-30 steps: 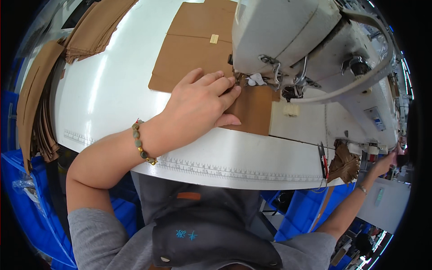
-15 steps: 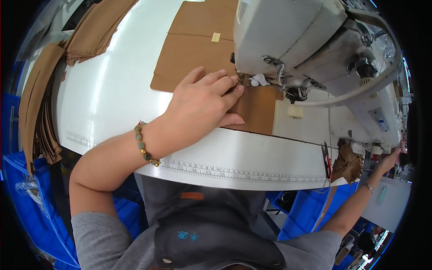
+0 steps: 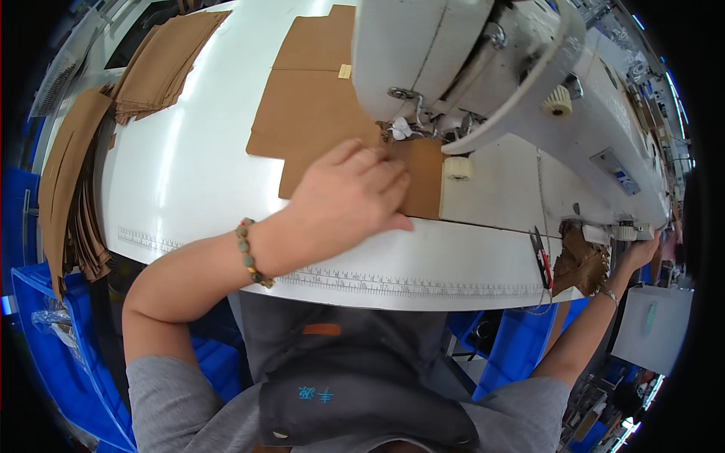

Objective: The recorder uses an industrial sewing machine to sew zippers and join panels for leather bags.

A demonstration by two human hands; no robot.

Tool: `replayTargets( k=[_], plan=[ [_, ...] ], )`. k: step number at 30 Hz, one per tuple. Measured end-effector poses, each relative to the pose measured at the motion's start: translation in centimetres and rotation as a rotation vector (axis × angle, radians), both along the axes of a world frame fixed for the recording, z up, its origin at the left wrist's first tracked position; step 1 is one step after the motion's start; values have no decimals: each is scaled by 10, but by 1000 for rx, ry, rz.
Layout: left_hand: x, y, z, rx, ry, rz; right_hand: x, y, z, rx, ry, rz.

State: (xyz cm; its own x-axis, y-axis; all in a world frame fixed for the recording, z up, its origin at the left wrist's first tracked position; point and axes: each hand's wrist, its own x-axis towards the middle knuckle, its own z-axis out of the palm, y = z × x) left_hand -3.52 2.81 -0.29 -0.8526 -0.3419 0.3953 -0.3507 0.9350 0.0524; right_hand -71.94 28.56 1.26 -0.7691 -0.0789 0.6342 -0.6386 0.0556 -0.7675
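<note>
A flat brown sheet (image 3: 310,106), leather or cloth, lies under the head of a white sewing machine (image 3: 415,45). A small pale tag (image 3: 345,72) sits on it. My left hand (image 3: 351,192) rests over the sheet's near part, fingers bent and slightly blurred, thumb held apart; nothing shows in its grip. The needle area (image 3: 389,132) is just beyond its fingertips, partly covered by machine parts. Far to the right, my right hand (image 3: 642,253) reaches to the machine's right end, where its fingers are mostly hidden.
Stacked brown pieces (image 3: 162,64) lie at the far left, and long brown strips (image 3: 72,174) hang over the left edge. Red-handled thread snips (image 3: 541,257) and a crumpled brown scrap (image 3: 580,260) sit at the right front. A printed ruler (image 3: 377,285) follows the table's near edge; blue bins (image 3: 68,340) stand below.
My left hand has drawn back toward me from the needle, its fingers bending more. The view has shifted, putting the machine farther left. My right hand stays at the machine's right end.
</note>
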Motion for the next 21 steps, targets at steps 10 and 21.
replayTargets(
  k=[10,21],
  plan=[
    [-37,19,-6,-74,-89,27,5,5,7,49,-50,14],
    [38,7,2,93,-66,-69,-49,30,74,574,111,-46]
  ],
)
